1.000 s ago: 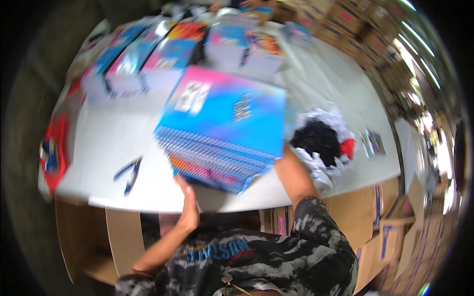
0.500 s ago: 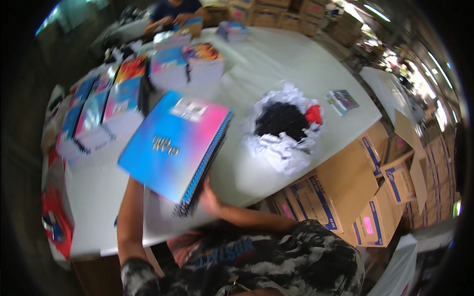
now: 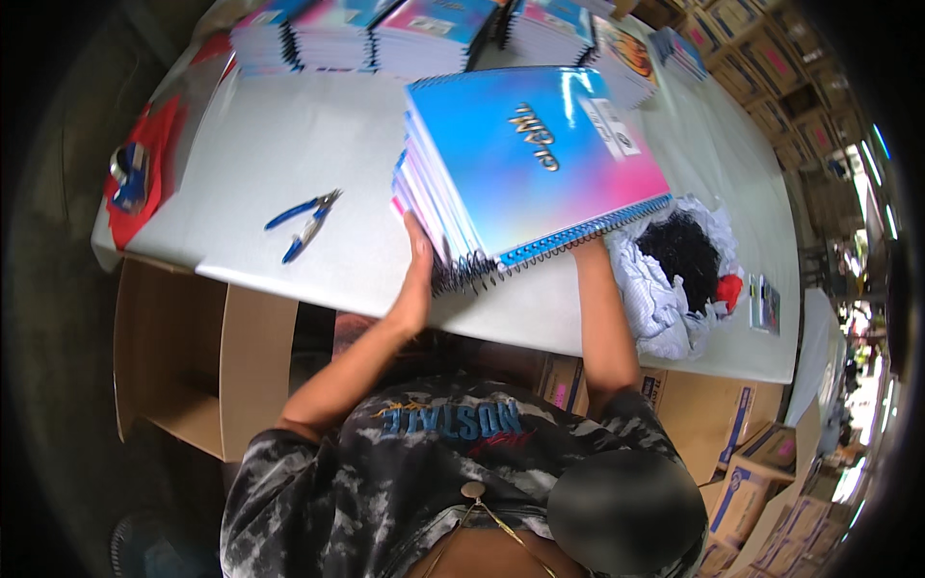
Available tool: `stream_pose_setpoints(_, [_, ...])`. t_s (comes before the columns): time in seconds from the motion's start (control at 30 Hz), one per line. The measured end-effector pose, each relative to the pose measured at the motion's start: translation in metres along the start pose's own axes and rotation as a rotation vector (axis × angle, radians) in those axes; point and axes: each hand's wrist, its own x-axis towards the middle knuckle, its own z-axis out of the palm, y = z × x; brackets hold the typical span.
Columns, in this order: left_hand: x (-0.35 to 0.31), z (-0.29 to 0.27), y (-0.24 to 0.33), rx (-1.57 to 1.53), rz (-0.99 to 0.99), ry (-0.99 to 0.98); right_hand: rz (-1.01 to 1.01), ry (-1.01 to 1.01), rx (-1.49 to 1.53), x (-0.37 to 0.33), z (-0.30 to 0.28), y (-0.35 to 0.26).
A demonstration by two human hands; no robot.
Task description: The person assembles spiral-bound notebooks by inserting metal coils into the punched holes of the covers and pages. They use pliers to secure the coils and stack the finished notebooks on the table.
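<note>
A thick stack of spiral notebooks (image 3: 530,159) with blue-pink covers is tilted above the near part of the table, wire bindings toward me. My left hand (image 3: 416,284) grips the stack's near left corner, its thumb against the page edges. Beneath the near right side, my right hand (image 3: 590,252) supports the stack; most of its fingers are hidden by the notebooks. Blue-handled cutting pliers (image 3: 306,226) lie on the table to the left of the stack, jaws pointing up and right.
More notebook stacks (image 3: 424,39) line the far side of the white table (image 3: 260,125). White cloth (image 3: 646,289) surrounds a black heap (image 3: 679,255) at right. A tape dispenser (image 3: 128,183) rests on red material at left. Cardboard boxes (image 3: 260,356) stand below the near edge.
My view has swung left and toward my body. The notebook stack has turned in my hands, and my left hand now shows at its near corner. The pliers have come into view.
</note>
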Motion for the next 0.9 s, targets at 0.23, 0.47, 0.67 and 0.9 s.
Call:
stream_pose_setpoints(0.23, [0.056, -0.064, 0.048, -0.087, -0.215, -0.12, -0.419, 0.456, -0.056, -0.094, 0.1, 0.059])
stream_pose_setpoints(0.47, [0.053, -0.035, 0.028, -0.175, 0.33, 0.518, -1.248, 0.114, -0.444, -0.121, 0.206, -0.017])
stream_pose_setpoints(0.67, [0.059, -0.01, 0.028, 0.067, 0.713, 0.649, -0.976, 0.445, -0.634, -0.104, 0.164, -0.006])
stream_pose_setpoints(0.9, [0.045, -0.075, 0.045, 0.721, 0.529, 0.564, -1.102, 0.4, -0.949, -0.111, 0.17, -0.034])
